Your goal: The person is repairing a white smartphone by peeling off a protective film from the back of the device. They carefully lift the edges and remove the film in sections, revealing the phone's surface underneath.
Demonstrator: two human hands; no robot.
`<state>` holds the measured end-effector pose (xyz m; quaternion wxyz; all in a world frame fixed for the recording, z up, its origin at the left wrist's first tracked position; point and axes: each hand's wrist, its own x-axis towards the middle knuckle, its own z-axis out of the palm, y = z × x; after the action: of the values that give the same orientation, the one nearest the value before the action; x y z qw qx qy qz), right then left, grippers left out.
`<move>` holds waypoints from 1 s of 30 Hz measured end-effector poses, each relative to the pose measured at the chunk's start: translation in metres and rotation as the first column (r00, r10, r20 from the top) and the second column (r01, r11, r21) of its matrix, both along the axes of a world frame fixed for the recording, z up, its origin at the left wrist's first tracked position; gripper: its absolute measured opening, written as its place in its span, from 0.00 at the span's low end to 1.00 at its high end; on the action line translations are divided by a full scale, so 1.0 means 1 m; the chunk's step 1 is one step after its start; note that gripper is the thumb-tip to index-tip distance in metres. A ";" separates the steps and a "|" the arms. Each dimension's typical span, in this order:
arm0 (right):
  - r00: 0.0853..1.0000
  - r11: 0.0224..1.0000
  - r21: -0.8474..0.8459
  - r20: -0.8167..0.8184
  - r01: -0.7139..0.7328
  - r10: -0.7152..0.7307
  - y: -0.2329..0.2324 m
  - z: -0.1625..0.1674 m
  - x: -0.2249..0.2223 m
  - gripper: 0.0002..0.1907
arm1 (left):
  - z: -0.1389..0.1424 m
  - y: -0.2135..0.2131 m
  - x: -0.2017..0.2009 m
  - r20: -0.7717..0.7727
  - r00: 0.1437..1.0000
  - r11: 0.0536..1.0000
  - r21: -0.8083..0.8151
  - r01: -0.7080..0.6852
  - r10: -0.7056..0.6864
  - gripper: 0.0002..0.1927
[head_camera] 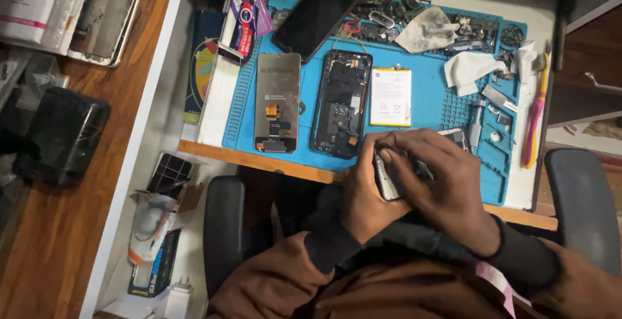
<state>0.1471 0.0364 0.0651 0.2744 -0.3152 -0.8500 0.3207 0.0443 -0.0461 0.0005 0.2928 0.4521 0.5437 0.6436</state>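
Both my hands meet at the near edge of the blue repair mat (427, 108). My left hand (364, 199) grips a small dark phone part with a pale edge (387, 179) from below. My right hand (440, 176) lies over the part, fingers curled on its top. Just beyond my hands an opened phone body (340, 102) lies with its insides showing. A white battery (391, 96) is to its right, and a display panel with a flex cable (277, 102) to its left.
A dark phone (319, 11) lies tilted at the mat's far side among small parts and crumpled white wipes (427, 30). A pink-handled tool (536, 121) lies at the right edge. Chair armrests (223, 228) flank me. A wooden counter (39, 241) with black devices is to the left.
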 end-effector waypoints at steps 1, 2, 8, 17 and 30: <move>1.000 0.999 0.046 -0.013 0.012 -0.011 -0.001 -0.001 0.000 0.10 | 0.000 0.000 0.001 0.009 1.000 1.000 -0.004 0.004 -0.003 0.38; 0.999 0.996 0.088 -0.027 0.024 -0.021 -0.004 -0.003 0.000 0.10 | 0.000 -0.001 0.002 0.018 1.000 1.000 -0.011 0.007 -0.007 0.37; 0.996 0.989 0.127 -0.046 -0.070 0.077 -0.001 -0.005 0.000 0.09 | -0.001 -0.001 0.001 0.031 0.999 0.996 -0.086 0.024 -0.021 0.37; 0.983 0.982 0.035 0.021 -0.185 0.184 0.018 0.006 0.005 0.10 | 0.000 0.002 -0.007 0.006 0.997 0.993 -0.086 0.083 -0.082 0.41; 0.990 0.986 0.099 -0.038 -0.135 0.139 0.004 0.000 0.001 0.08 | -0.005 0.002 0.000 -0.002 1.000 0.997 -0.073 0.027 -0.027 0.37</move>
<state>0.1486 0.0400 0.0649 0.2855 -0.2353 -0.8778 0.3043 0.0443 -0.0441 -0.0047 0.3171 0.4492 0.5611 0.6188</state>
